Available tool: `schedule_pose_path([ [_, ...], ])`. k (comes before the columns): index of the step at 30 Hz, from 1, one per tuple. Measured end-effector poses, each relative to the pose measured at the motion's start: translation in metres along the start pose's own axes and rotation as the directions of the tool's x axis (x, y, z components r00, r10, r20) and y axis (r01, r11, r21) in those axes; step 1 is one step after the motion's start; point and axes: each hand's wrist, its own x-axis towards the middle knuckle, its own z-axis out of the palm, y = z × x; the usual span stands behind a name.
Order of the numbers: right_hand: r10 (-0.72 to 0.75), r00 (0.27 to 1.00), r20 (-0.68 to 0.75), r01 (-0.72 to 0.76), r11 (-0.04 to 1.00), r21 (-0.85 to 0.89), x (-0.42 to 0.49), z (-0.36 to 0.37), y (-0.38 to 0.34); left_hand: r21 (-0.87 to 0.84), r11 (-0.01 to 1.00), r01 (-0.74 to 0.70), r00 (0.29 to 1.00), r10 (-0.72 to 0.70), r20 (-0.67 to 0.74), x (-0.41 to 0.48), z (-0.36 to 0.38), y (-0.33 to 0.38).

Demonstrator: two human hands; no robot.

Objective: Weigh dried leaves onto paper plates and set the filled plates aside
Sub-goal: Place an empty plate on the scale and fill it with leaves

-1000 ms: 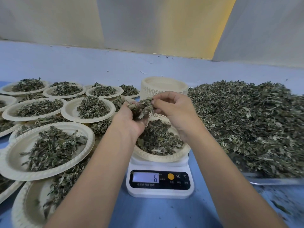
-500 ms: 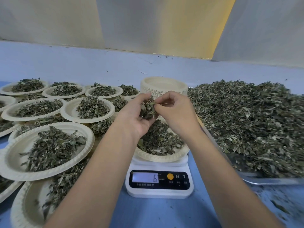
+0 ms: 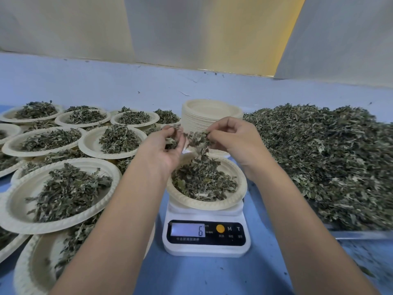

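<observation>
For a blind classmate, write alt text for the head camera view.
The left hand and right hand hold dried leaves above a filled paper plate on a scale reading 6. Filled plates sit left, an empty stack behind, a leaf heap right.

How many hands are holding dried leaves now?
2. The left hand holds dried leaves above the plate on the scale; the right hand pinches a clump beside it. No hand is hidden.
</observation>
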Motion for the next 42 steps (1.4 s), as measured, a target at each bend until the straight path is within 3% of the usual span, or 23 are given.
schedule_pose_path([
  [3,0.055,0.994,0.093,-0.052,0.998,-0.037,-0.001,-0.003,0.001,-0.020,1.000,-0.019,1.000,0.019,-0.006,0.002,-0.002,0.006],
  [10,0.063,0.984,0.164,-0.050,0.995,-0.083,-0.002,-0.010,0.000,-0.041,0.998,-0.038,0.999,0.038,-0.013,0.001,-0.001,0.006],
  [20,0.062,0.988,0.142,-0.049,0.994,-0.095,-0.002,-0.014,-0.001,-0.026,0.999,-0.034,0.999,0.034,-0.022,-0.001,-0.003,0.005],
  [25,0.071,0.990,0.120,-0.066,0.997,-0.046,-0.001,-0.014,-0.001,-0.032,0.999,-0.032,0.999,0.031,-0.028,0.000,-0.003,0.005],
  [32,0.052,0.997,0.058,-0.062,0.983,0.172,0.004,-0.015,0.000,-0.036,0.999,-0.014,0.999,0.013,-0.036,-0.001,-0.002,0.004],
  [42,0.039,0.996,0.077,-0.056,0.970,0.236,0.003,-0.013,0.001,-0.041,0.999,-0.006,0.999,0.004,-0.037,-0.002,-0.001,0.003],
])
